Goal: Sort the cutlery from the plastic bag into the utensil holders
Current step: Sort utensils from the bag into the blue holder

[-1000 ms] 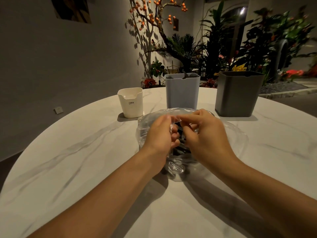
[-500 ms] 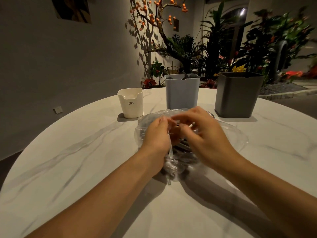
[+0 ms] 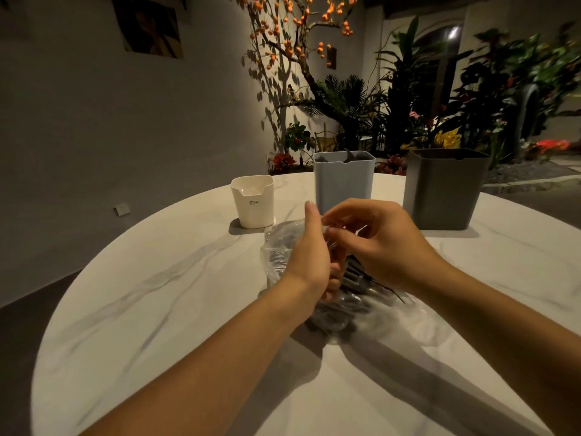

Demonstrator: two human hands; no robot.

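Clear plastic bag (image 3: pixel 276 247) of dark cutlery (image 3: pixel 352 287) lies mid-tabletop (image 3: pixel 157 309); left hand (image 3: pixel 309 262) and right hand (image 3: pixel 382 243) pinch its mouth. Film should be parted gently, keeping the contents from spilling near the holders (image 3: pixel 342 180).

The desk (image 3: pixel 176 297) has a smooth, pale marble-look top with grey veins and a soft sheen. The plastic bag (image 3: pixel 276 247) is thin, clear, crinkled film that catches glints of light. Inside it the cutlery (image 3: pixel 355 297) looks dark and glossy. The white holder (image 3: pixel 253 204), the blue-grey holder (image 3: pixel 342 180) and the dark grey holder (image 3: pixel 443 190) are smooth, matt plastic.
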